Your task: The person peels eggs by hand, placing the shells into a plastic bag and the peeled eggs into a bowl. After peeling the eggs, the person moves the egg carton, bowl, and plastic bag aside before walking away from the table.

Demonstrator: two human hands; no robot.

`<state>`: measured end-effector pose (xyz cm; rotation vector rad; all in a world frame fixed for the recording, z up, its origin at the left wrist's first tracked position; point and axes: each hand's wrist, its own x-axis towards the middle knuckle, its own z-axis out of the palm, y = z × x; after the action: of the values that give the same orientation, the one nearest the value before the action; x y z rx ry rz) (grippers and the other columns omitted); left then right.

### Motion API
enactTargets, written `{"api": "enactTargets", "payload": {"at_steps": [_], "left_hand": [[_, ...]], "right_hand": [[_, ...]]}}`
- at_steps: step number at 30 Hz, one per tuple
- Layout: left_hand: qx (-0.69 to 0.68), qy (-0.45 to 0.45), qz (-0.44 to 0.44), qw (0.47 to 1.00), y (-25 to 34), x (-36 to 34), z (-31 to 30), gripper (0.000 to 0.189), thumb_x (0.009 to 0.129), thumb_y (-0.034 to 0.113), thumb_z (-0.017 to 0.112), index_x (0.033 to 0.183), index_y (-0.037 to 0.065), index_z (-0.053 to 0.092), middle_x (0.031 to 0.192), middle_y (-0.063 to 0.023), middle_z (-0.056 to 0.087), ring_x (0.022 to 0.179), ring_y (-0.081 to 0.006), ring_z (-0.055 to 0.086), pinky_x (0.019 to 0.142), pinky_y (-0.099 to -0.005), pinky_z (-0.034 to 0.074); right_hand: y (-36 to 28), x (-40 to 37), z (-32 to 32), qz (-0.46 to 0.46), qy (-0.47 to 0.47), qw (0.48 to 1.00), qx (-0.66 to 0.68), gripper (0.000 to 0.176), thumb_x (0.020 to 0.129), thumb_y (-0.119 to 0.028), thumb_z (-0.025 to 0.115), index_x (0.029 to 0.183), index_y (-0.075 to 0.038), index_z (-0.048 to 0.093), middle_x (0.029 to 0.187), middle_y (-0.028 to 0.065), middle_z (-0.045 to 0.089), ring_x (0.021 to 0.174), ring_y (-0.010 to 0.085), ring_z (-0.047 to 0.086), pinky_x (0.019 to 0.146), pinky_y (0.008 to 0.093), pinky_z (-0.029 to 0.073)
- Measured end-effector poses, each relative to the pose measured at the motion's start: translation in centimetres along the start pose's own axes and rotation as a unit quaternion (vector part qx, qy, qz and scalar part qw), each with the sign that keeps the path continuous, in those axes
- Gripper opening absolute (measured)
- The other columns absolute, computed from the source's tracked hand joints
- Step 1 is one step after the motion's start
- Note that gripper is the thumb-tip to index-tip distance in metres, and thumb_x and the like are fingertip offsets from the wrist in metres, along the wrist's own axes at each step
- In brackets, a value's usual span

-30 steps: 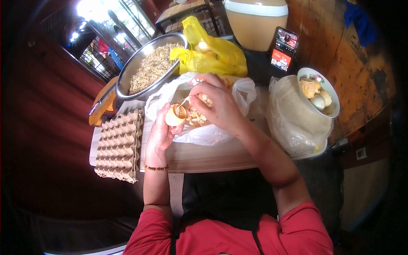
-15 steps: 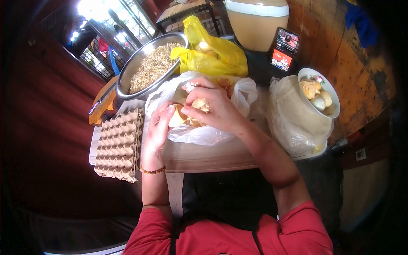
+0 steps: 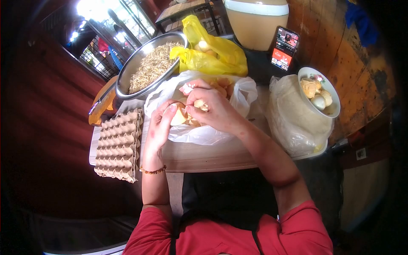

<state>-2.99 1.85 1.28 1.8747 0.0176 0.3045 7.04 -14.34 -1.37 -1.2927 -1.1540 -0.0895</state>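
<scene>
My left hand (image 3: 159,123) is wrapped round a pale yellowish egg (image 3: 179,115), held over an open white plastic bag (image 3: 197,136). My right hand (image 3: 212,106) meets the egg from the other side, thumb and forefinger pinched at its shell. White shell bits (image 3: 188,88) cling to the right fingers. Inside the bag, partly covered by my hands, lie broken eggshells (image 3: 221,87) and pale crumbs. The exact piece between the right fingertips is too small to see clearly.
A steel basin (image 3: 123,85) of husks and a yellow bag (image 3: 233,59) with eggs stand behind. An egg tray (image 3: 119,144) lies left. Rightward are a bowl (image 3: 333,104) of peeled eggs, a clear plastic bag (image 3: 293,123), and a propped phone (image 3: 284,47) near a large tan container (image 3: 255,29).
The right fingers have shifted slightly along the egg, and the egg has turned a little in the left hand. Everything else stays in place.
</scene>
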Motion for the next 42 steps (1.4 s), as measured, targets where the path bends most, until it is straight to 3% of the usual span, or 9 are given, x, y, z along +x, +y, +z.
{"api": "enactTargets", "payload": {"at_steps": [13,15,22,24,29,40,42], "left_hand": [[0.025,-0.004,0.011,1.000,0.0,0.0,-0.2,0.028,0.095,0.027,0.053,0.096,0.000,0.060,0.086,-0.0018,0.061,0.082,-0.0077,0.051,0.076,-0.0225,0.040],[0.051,-0.001,0.020,0.998,-0.1,0.1,-0.2,0.027,0.095,0.026,0.054,0.096,0.000,0.061,0.086,-0.0019,0.061,0.083,-0.0082,0.051,0.077,-0.0230,0.041],[0.050,-0.002,0.030,0.998,0.0,0.1,-0.1,0.027,0.094,0.025,0.054,0.097,-0.001,0.060,0.086,-0.0024,0.061,0.083,-0.0085,0.051,0.077,-0.0229,0.041],[0.034,-0.002,0.019,0.999,-0.1,0.0,-0.2,0.027,0.095,0.025,0.053,0.097,-0.001,0.060,0.087,-0.0024,0.061,0.083,-0.0083,0.051,0.077,-0.0226,0.041],[-0.013,0.003,0.009,1.000,0.3,-0.3,-0.3,0.029,0.096,0.027,0.051,0.098,0.000,0.059,0.086,-0.0013,0.059,0.080,-0.0069,0.050,0.073,-0.0210,0.039],[0.046,0.004,0.028,0.999,0.1,0.0,-0.4,0.028,0.094,0.026,0.054,0.096,0.000,0.060,0.085,-0.0025,0.060,0.081,-0.0084,0.051,0.076,-0.0223,0.040],[0.077,0.004,0.051,0.996,0.1,0.1,-0.3,0.027,0.094,0.026,0.055,0.096,-0.001,0.060,0.085,-0.0030,0.061,0.082,-0.0090,0.051,0.077,-0.0228,0.040]], "right_hand": [[0.1,-0.1,0.2,0.012,-0.010,1.000,0.006,0.013,0.082,-0.011,0.065,0.085,0.001,0.061,0.117,0.0135,0.055,0.113,0.0258,0.053,0.095,0.0328,0.038],[-0.2,-0.1,0.4,0.009,-0.007,1.000,-0.002,0.015,0.080,-0.012,0.067,0.082,0.001,0.061,0.115,0.0172,0.056,0.106,0.0298,0.058,0.088,0.0331,0.044],[0.2,-0.1,0.5,0.001,-0.009,1.000,0.016,0.014,0.080,-0.010,0.065,0.081,0.003,0.060,0.115,0.0174,0.056,0.108,0.0297,0.057,0.088,0.0331,0.044],[0.2,-0.1,0.2,0.009,-0.011,1.000,0.025,0.011,0.082,-0.007,0.064,0.084,0.002,0.059,0.118,0.0137,0.055,0.112,0.0255,0.054,0.095,0.0323,0.039],[-0.1,0.1,-0.2,0.023,-0.006,1.000,0.004,0.010,0.082,-0.006,0.063,0.084,0.003,0.060,0.118,0.0141,0.055,0.114,0.0256,0.053,0.096,0.0328,0.039],[0.0,-0.1,0.3,0.025,-0.024,0.999,0.015,0.012,0.081,-0.009,0.065,0.086,0.001,0.062,0.118,0.0137,0.055,0.114,0.0241,0.052,0.095,0.0310,0.038],[0.3,-0.2,0.5,0.012,-0.022,0.999,0.025,0.017,0.080,-0.013,0.067,0.084,0.003,0.062,0.117,0.0194,0.055,0.111,0.0289,0.055,0.091,0.0334,0.042]]}}
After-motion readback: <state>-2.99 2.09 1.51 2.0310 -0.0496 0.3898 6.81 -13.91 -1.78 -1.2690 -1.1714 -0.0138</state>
